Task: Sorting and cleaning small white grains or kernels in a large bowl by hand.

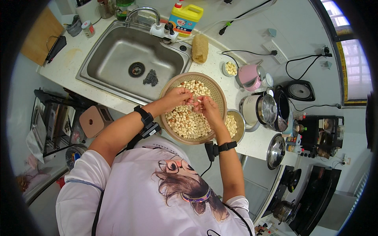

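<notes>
A tan plastic colander (223, 100) full of peanuts (189, 124), mostly pale and peeled, some with reddish-brown skins, stands at the sink's right corner. Over its middle, my left hand (180, 96) has its thumb and fingertips pinched together; whatever may lie between them is too small to tell. Close beside it, fingertips nearly meeting, my right hand (208, 107) holds a pale peanut (199, 101) between thumb and finger. A metal bowl (242, 129) with pale split peanuts (231, 125) sits partly behind my right forearm.
The steel sink (109, 59) holds a dark scouring pad (151, 78). Behind it stand a faucet (159, 29) and a yellow detergent jug (186, 19); a loofah (200, 48) lies near its corner. A small bowl (230, 69), pink kettle (249, 77), cooker (251, 109) and pot lid (276, 151) are farther right.
</notes>
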